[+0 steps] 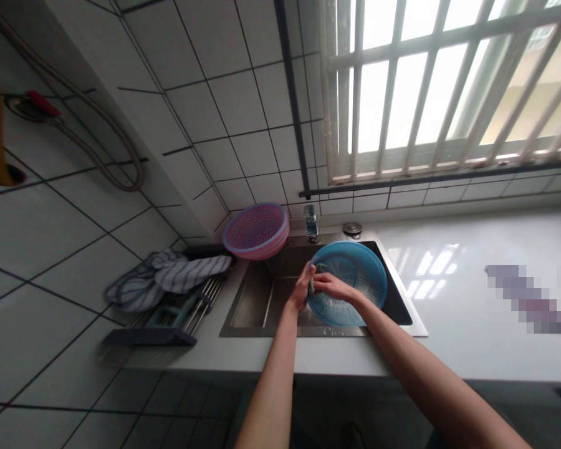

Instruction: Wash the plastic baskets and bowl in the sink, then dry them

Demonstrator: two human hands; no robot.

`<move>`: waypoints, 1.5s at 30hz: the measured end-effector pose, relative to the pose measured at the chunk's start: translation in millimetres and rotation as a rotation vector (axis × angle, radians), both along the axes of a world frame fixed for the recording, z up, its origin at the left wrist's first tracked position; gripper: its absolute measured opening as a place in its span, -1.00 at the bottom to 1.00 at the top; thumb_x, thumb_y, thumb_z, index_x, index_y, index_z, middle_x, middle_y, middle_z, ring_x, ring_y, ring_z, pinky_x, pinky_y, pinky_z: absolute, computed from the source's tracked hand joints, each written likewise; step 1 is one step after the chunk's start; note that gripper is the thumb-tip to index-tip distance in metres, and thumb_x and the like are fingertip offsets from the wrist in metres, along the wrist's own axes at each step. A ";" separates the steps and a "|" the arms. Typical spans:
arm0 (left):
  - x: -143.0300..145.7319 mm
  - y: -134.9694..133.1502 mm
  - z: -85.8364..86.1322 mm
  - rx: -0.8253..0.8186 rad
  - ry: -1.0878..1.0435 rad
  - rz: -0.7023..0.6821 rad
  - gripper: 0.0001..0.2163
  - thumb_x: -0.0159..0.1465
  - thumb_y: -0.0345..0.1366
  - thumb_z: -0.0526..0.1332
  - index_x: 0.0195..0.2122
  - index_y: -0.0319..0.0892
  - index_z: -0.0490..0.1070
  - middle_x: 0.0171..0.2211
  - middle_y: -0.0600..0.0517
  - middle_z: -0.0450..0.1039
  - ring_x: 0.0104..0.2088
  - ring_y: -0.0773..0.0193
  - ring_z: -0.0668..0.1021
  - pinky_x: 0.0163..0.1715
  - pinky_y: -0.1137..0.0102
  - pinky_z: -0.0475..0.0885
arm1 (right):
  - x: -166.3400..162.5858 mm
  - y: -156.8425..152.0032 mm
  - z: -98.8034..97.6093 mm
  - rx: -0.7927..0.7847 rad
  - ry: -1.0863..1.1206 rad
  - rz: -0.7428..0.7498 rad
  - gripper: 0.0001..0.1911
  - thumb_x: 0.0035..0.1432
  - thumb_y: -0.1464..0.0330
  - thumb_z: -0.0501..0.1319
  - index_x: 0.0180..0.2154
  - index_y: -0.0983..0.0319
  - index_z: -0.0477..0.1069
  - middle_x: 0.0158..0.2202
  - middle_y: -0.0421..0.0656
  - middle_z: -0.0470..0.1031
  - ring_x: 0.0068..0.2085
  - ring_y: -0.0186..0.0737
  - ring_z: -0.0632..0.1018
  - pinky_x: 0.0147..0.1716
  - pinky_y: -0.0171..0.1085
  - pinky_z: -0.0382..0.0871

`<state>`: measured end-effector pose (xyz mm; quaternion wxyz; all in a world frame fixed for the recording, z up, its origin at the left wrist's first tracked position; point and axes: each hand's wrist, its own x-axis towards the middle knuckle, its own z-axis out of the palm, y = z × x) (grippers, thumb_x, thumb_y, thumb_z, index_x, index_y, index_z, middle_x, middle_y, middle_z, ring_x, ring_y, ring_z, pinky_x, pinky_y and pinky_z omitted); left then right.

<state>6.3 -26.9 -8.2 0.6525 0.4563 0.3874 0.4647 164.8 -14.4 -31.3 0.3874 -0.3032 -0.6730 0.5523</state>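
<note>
While tilted over sink [255, 305], blue basket [359, 280] in both hands [318, 285].

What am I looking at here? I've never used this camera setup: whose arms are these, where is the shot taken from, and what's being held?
This is one camera worn on a person's head, looking down at their own bare arms. The left hand grips the rim of a blue basket tilted over the sink. The right hand presses something small and dark, too unclear to name, against the basket. A pink basket sits behind the sink's left corner, a striped cloth lies left, and the white counter spreads right.
</note>
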 end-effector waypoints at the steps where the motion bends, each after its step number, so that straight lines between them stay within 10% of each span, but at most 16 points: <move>1: -1.1 0.5 0.2 0.021 0.012 0.041 -0.23 0.17 0.29 0.43 0.28 -0.09 0.50 0.18 -0.16 0.58 0.30 -0.16 0.51 0.32 0.05 0.41 | -3.4 -2.5 -1.6 -0.018 -0.047 0.119 -0.62 0.18 0.04 0.30 -0.46 0.19 0.39 -0.46 -0.24 0.36 -0.38 -0.26 0.32 -0.31 -0.27 0.25; 4: -2.4 1.3 -0.1 0.079 0.046 0.053 -0.28 0.20 0.30 0.40 0.26 -0.05 0.52 0.19 -0.13 0.57 0.32 -0.12 0.49 0.36 0.06 0.35 | -8.5 -3.1 -2.5 -0.045 -0.017 0.110 -0.60 0.19 0.02 0.30 -0.45 0.20 0.38 -0.46 -0.25 0.35 -0.39 -0.28 0.31 -0.34 -0.28 0.24; 11: 4.9 -3.7 -3.2 0.102 0.082 -0.087 -0.32 0.20 0.10 0.50 0.27 -0.03 0.42 0.19 -0.13 0.54 0.21 -0.05 0.55 0.26 0.10 0.40 | 12.5 20.9 4.9 -0.059 0.340 -0.761 -0.62 0.18 -0.02 0.23 -0.29 0.17 0.43 -0.28 -0.16 0.52 -0.20 -0.14 0.46 -0.12 -0.22 0.42; 16: -1.0 -1.8 -6.9 -0.058 0.176 0.025 -0.23 0.14 0.29 0.46 0.21 -0.07 0.33 -0.11 -0.06 0.59 -0.11 0.06 0.64 -0.01 0.17 0.53 | 5.8 9.8 2.2 -0.193 0.258 -0.287 -0.64 0.10 0.03 0.35 -0.36 0.19 0.45 -0.34 -0.19 0.51 -0.27 -0.19 0.49 -0.16 -0.21 0.46; 21: -8.1 5.5 -8.1 -0.016 0.152 0.173 -0.22 0.13 0.22 0.51 0.30 0.04 0.38 0.27 -0.14 0.49 0.30 -0.10 0.51 0.31 0.08 0.37 | -9.9 -3.1 -6.3 -0.228 -0.027 0.189 -0.65 0.07 0.07 0.39 -0.42 0.23 0.50 -0.46 -0.22 0.46 -0.38 -0.25 0.44 -0.27 -0.24 0.41; 28: 2.7 1.2 -8.0 -0.039 0.002 -0.100 -0.25 0.24 0.20 0.44 0.37 -0.02 0.42 0.30 -0.15 0.51 0.28 -0.14 0.54 0.32 -0.01 0.42 | 5.8 14.8 3.4 0.042 0.200 -0.674 -0.64 0.25 0.04 0.18 -0.35 0.19 0.43 -0.37 -0.21 0.45 -0.30 -0.22 0.37 -0.25 -0.27 0.28; 30: 4.0 -0.3 -5.8 -0.047 0.001 -0.097 -0.24 0.23 0.22 0.44 0.38 0.00 0.41 0.31 -0.13 0.49 0.29 -0.14 0.54 0.32 -0.01 0.43 | 5.6 13.3 3.4 0.048 0.198 -0.617 -0.65 0.25 0.04 0.19 -0.32 0.19 0.45 -0.34 -0.19 0.46 -0.29 -0.20 0.38 -0.24 -0.26 0.29; 36: -2.5 0.8 -0.6 -0.007 0.088 0.078 -0.24 0.20 0.28 0.43 0.31 -0.06 0.51 0.24 -0.17 0.56 0.36 -0.20 0.46 0.39 0.00 0.34 | -10.3 -0.8 -10.1 -0.093 -0.083 0.189 -0.66 0.14 0.11 0.29 -0.52 0.20 0.39 -0.53 -0.23 0.34 -0.44 -0.27 0.29 -0.39 -0.26 0.20; 45: 4.6 1.9 -12.6 -0.025 -0.043 -0.127 -0.29 0.28 0.16 0.42 0.39 -0.02 0.40 0.34 -0.14 0.47 0.34 -0.12 0.47 0.36 0.01 0.37 | 12.8 23.1 -0.9 -0.002 0.234 -0.655 -0.62 0.19 0.00 0.23 -0.40 0.18 0.36 -0.43 -0.24 0.36 -0.35 -0.24 0.31 -0.32 -0.29 0.21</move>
